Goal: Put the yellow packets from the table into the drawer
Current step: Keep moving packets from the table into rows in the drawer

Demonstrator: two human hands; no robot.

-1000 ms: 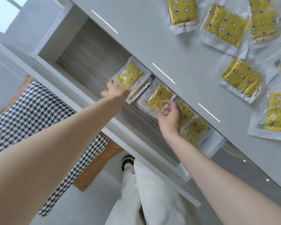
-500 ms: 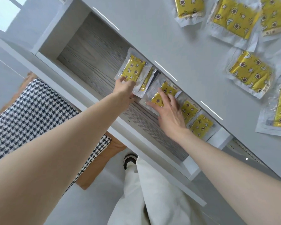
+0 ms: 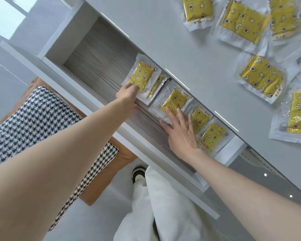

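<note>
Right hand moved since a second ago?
Yes: the right hand has pulled back toward the drawer front; now only its straight fingers overlap the middle packet.

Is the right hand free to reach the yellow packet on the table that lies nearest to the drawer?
Probably yes. The right hand rests open on a drawer packet in the drawer, gripping nothing. The table is bare up to the table packet; the hand need only rise over the edge.
</note>
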